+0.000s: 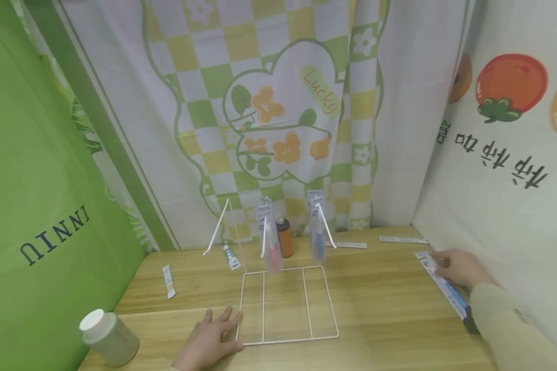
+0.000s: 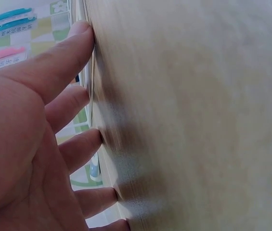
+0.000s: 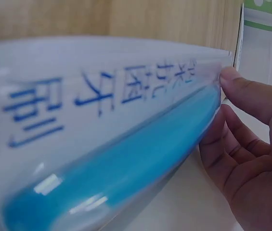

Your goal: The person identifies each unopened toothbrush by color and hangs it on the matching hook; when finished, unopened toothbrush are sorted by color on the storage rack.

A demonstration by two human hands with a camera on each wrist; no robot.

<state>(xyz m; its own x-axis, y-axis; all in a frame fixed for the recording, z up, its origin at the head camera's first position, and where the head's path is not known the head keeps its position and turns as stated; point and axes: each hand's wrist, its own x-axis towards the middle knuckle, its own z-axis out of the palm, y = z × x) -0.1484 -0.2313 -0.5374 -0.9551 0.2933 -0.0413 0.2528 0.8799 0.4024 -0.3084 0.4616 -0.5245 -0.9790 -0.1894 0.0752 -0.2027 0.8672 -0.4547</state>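
Observation:
My left hand (image 1: 212, 336) lies flat on the wooden table (image 1: 390, 309), fingers straight, its fingertips (image 2: 80, 33) against the left edge of a white wire rack's base (image 1: 288, 304). Far right, my right hand (image 1: 461, 268) grips a long clear toothbrush package (image 1: 447, 292) lying along the table's right edge by the wall. In the right wrist view the package (image 3: 107, 134) fills the frame, showing a blue handle and blue print, with my thumb on its upper edge and my fingers (image 3: 244, 144) curled beneath it. Two toothbrush packages, a red one (image 1: 270, 242) and a blue one (image 1: 316, 232), hang on the rack's upright hooks.
A white-lidded jar (image 1: 109, 337) stands at the front left corner. A small sachet (image 1: 168, 281), a little tube (image 1: 231, 257) and an orange bottle (image 1: 285, 237) sit near the rack. Two flat packets (image 1: 353, 245) (image 1: 403, 239) lie at the back right. Fabric walls close in three sides.

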